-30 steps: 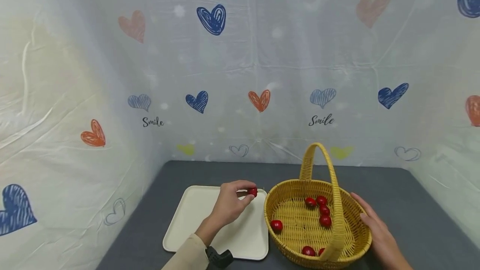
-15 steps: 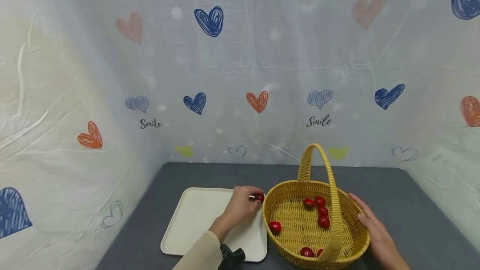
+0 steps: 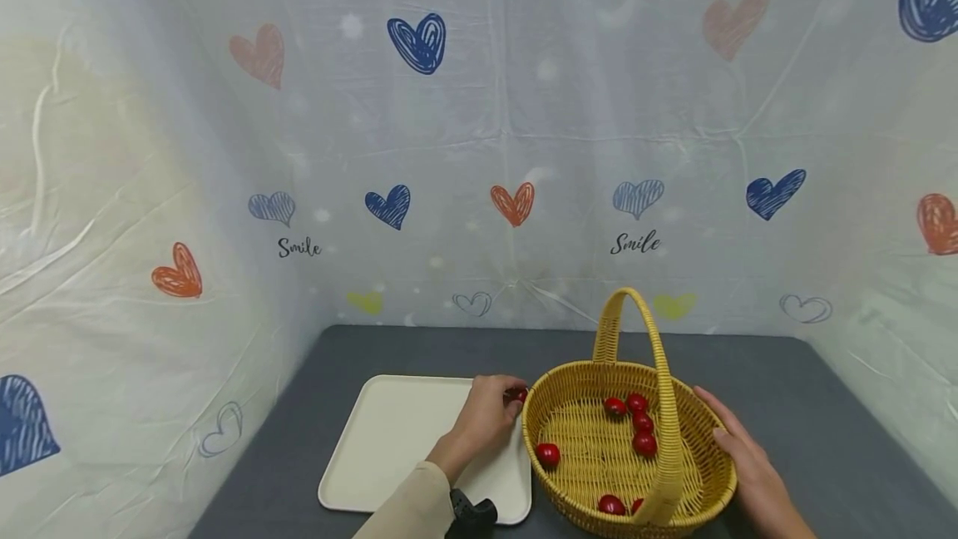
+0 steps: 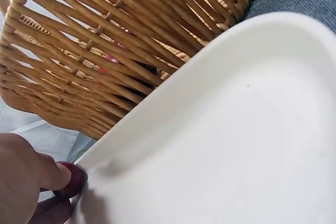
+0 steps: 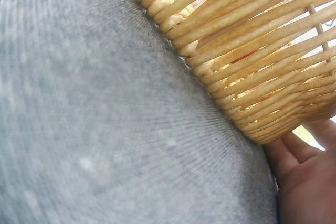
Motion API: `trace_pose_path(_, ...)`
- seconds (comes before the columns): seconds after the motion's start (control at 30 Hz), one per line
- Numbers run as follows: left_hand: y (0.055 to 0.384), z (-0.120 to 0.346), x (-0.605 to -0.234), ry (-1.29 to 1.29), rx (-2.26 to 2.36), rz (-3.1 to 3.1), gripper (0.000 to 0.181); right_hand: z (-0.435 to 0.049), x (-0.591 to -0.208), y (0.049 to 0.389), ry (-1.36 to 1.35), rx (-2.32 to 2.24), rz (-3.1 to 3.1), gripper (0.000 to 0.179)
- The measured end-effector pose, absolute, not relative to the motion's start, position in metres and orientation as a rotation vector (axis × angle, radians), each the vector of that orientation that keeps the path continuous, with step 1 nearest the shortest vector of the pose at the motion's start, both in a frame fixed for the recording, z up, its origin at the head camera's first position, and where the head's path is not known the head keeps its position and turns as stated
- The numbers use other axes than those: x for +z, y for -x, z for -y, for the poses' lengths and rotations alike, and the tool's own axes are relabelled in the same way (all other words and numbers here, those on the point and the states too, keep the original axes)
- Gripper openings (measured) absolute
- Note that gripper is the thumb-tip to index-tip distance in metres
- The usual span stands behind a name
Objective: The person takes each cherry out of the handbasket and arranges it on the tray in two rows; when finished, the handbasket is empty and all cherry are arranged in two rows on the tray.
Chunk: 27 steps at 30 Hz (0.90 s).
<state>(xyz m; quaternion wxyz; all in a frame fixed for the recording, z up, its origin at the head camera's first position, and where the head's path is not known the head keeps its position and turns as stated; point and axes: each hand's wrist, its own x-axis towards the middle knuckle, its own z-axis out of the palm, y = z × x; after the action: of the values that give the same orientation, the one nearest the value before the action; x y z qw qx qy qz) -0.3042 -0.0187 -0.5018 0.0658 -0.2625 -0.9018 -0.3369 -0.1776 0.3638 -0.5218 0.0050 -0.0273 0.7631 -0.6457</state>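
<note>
Left hand (image 3: 485, 416) pinching a red fruit (image 4: 77, 181) at the tray's far right corner.
Left grip clamped on the fruit between thumb and fingers; fruit at the rim of the white tray (image 3: 389, 431), which lies toward the left edge of the tabletop (image 3: 838, 439). Yellow basket (image 3: 591, 439) just right of the tray, handle upright; seven more fruits (image 3: 644, 443) visible on its floor, one partly behind the handle. Right hand (image 3: 754, 466) against the basket's side facing the tabletop's right edge, grip relaxed, fingers extended, thumb near the rim.
</note>
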Motion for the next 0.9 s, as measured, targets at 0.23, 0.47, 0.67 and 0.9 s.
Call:
trace_pose_path(0.23,0.303,0.023,-0.502,0.812,-0.987,2.672,0.033,-0.363,-0.52,0.178,0.062,-2.0,-2.403,0.064)
trace_pose_path(0.47,0.291,0.038,-0.486,0.773,-1.061,2.672,0.04,-0.364,-0.522,0.178,0.064,-2.007,-2.395,0.064)
trace_pose_path(0.67,0.278,0.059,-0.464,0.905,-1.447,2.588,0.042,-0.364,-0.522,0.179,0.052,-2.01,-2.39,0.064)
trace_pose_path(0.9,0.263,0.072,-0.44,1.156,-1.919,2.483,0.047,-0.366,-0.524,0.179,0.09,-2.025,-2.383,0.063)
